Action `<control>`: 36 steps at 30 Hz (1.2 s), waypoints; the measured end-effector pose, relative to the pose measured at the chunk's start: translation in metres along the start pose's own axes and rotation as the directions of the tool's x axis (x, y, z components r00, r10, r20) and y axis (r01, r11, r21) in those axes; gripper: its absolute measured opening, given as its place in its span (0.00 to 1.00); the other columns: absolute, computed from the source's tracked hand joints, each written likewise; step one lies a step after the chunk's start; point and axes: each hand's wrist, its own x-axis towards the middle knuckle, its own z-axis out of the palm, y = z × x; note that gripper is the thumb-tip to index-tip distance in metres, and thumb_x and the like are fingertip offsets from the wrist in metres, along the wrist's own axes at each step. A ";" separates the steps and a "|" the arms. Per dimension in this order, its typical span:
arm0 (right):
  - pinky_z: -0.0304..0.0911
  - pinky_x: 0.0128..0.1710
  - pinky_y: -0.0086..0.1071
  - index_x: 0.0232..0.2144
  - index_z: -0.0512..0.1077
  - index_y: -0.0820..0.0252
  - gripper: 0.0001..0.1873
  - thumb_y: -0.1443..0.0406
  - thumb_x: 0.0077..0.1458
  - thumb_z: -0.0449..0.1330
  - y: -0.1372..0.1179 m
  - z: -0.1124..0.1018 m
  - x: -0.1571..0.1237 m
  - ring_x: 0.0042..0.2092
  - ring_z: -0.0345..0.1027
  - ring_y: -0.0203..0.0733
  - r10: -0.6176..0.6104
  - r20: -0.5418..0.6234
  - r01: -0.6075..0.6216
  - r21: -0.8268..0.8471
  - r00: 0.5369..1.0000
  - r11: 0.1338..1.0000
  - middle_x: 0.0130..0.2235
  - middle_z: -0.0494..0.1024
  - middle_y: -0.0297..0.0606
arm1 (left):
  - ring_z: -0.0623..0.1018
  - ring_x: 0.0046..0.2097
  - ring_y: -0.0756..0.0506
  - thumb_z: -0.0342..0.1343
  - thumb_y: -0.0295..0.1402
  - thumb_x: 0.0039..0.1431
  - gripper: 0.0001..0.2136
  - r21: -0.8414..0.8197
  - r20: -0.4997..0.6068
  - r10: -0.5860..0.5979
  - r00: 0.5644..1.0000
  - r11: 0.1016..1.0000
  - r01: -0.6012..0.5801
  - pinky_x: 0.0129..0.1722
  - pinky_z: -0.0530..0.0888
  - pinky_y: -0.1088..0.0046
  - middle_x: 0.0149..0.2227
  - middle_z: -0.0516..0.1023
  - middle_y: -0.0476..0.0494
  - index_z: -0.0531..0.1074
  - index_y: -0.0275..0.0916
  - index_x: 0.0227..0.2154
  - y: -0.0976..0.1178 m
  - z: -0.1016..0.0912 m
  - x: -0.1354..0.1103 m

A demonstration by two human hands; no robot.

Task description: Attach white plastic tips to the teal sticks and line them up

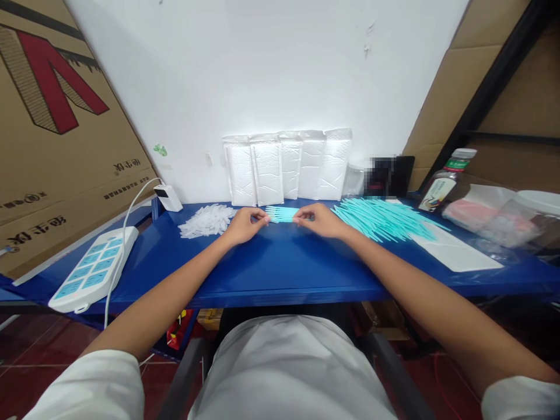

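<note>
While the left grip (245,225) and right grip (322,220) pinch opposite ends of a small row of turquoise sticks (282,214) toward the surface's (297,265) far side, light, even pressure, I'd judge, best keeps them aligned.

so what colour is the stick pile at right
The stick pile is turquoise, in the head view.

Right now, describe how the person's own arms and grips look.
The left sleeve and right sleeve are white and short, like the pale shirt. The left forearm and right forearm are bare, tapering, with no watch showing. The left grip and right grip are ungloved hands.
</note>
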 end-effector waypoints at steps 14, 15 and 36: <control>0.64 0.43 0.38 0.37 0.84 0.61 0.11 0.64 0.62 0.60 0.020 -0.001 -0.001 0.40 0.74 0.48 -0.053 0.027 0.059 -0.394 0.998 0.917 0.39 0.83 0.46 | 0.79 0.40 0.40 0.59 0.46 0.62 0.14 0.312 0.054 0.045 0.998 0.948 -0.059 0.42 0.72 0.63 0.36 0.83 0.41 0.84 0.42 0.37 -0.017 -0.001 -0.001; 0.65 0.44 0.38 0.38 0.84 0.61 0.12 0.65 0.62 0.60 0.020 -0.001 -0.002 0.41 0.74 0.49 -0.070 0.024 0.073 -0.405 0.997 0.911 0.40 0.83 0.46 | 0.78 0.40 0.39 0.59 0.45 0.63 0.15 0.333 0.056 0.076 0.996 0.939 -0.090 0.43 0.72 0.63 0.37 0.83 0.40 0.84 0.41 0.38 -0.015 -0.002 -0.001; 0.58 0.51 0.44 0.40 0.83 0.63 0.15 0.64 0.68 0.55 -0.012 0.003 -0.009 0.52 0.64 0.56 -0.009 0.205 0.147 -0.667 0.979 0.730 0.49 0.77 0.54 | 0.82 0.50 0.34 0.56 0.44 0.68 0.18 0.374 0.248 0.172 0.953 0.891 -0.258 0.52 0.74 0.59 0.50 0.84 0.37 0.83 0.43 0.52 0.008 -0.002 -0.011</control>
